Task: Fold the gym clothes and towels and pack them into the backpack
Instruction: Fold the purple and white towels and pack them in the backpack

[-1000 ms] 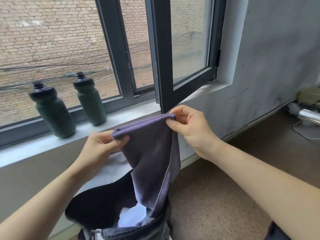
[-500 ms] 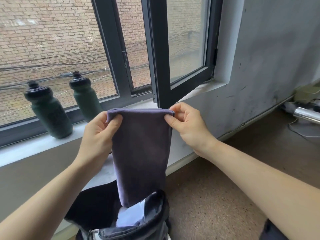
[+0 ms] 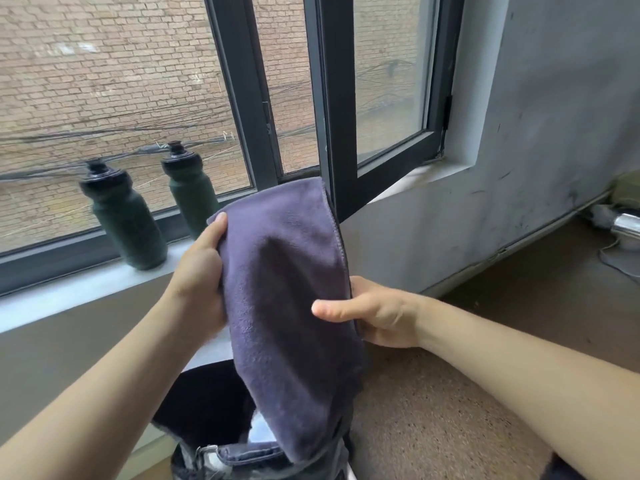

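Note:
A folded purple towel [image 3: 291, 292] hangs upright in front of me, its lower end reaching down to the open mouth of the dark backpack [image 3: 204, 407] on the floor below. My left hand [image 3: 201, 271] grips the towel's left edge, thumb on the front. My right hand [image 3: 374, 313] holds the right edge lower down, thumb pressed across the front and fingers behind. Something white [image 3: 259, 431] shows inside the backpack.
Two dark green bottles [image 3: 128, 220] [image 3: 190, 192] stand on the white window sill [image 3: 86, 289] to the left. An open dark window frame [image 3: 336, 109] juts out just behind the towel. Brown floor [image 3: 450, 403] lies to the right, with a metal object [image 3: 627, 226] at the far right.
My right hand slid from the towel's top corner down to its right edge. The towel's top rose and now leans away from me, with my left hand still gripping the left edge.

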Tool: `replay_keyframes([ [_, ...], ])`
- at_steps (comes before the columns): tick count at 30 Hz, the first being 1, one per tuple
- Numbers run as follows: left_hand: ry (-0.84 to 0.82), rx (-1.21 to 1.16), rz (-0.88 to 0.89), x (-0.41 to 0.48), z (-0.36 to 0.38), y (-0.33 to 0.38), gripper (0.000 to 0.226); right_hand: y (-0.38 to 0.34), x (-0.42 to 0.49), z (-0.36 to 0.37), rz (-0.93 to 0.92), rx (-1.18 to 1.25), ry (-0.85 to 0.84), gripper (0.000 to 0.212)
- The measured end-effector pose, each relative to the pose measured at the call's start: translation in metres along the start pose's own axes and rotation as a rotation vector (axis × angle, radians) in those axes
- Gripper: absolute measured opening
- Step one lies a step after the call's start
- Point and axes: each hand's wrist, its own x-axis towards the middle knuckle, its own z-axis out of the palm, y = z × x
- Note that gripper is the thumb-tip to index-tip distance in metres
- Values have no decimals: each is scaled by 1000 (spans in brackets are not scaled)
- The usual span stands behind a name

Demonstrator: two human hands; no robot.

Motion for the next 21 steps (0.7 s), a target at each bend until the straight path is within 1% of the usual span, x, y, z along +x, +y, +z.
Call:
replay_keyframes([
  [3,16,-24,-34,1,-10,5,28,6,4,5,13,-15,125,33],
  [5,45,-21,-61,3,-17,6,32,4,6,7,10,-26,184,36],
  [8,102,-29,-147,4,-24,7,40,2,7,6,-3,-23,191,45],
  [10,110,-90,-217,6,-28,4,54,-2,7,8,-42,-3,206,43],
  [13,88,-276,-246,8,-40,-3,81,-7,7,10,-143,126,250,41],
  [14,58,-322,-252,9,-43,-8,87,-9,7,9,-171,163,265,41],
  [15,29,-334,-267,9,-46,-14,86,-9,8,6,-192,178,285,40],
  [17,-50,-239,-317,8,-47,-29,80,-11,9,0,-214,182,345,35],
  [20,-236,2,-405,0,-41,-45,80,-12,10,-10,-227,190,448,32],
  [21,-291,75,-417,-2,-38,-47,77,-11,10,-14,-224,173,476,32],
])
